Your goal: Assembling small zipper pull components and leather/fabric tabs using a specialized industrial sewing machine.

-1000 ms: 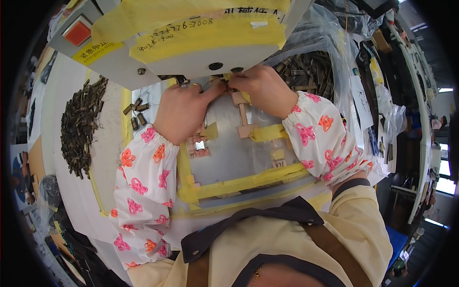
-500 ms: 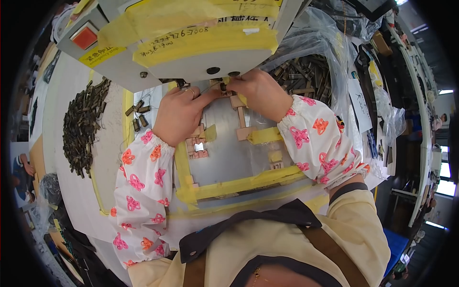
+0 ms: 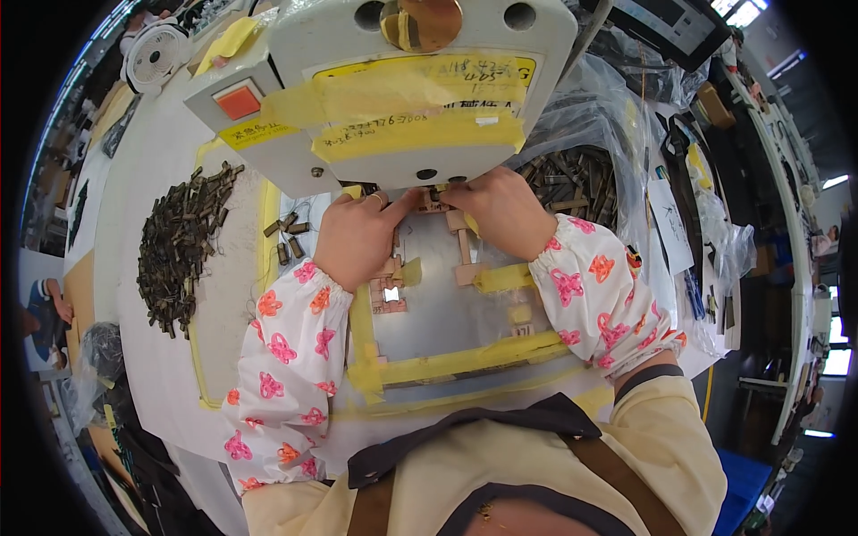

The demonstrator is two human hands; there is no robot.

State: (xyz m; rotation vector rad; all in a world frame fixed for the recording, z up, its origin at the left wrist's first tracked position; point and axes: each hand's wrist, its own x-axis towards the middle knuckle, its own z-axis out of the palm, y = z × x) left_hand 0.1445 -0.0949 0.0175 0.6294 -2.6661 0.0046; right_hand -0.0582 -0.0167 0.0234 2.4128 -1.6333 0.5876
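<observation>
Piece, small and dark, at the middle beneath the machine head, in the narrow gap between both hands' fingertips. At far left, a pile of dark pieces, heaped loosely on the table, presumably for easy reach while leaving the plate free. Next, a small cluster with thin strands, set apart from the pile, perhaps for nearer access. Then the left hand, index finger stretched rightward, tip just at the piece's left side, seemingly to steady; other fingers bent; impossible to tell whether pressing or gripping. Below, pink blocks fixed to the plate, probably as stops, with tape along the near edge, likely against slipping. Rightward, the right hand, fingers curled close together, tips at the piece's right side, partly hidden by the head; grip uncertain. Beyond, another heap inside clear plastic, seemingly for containment.
</observation>
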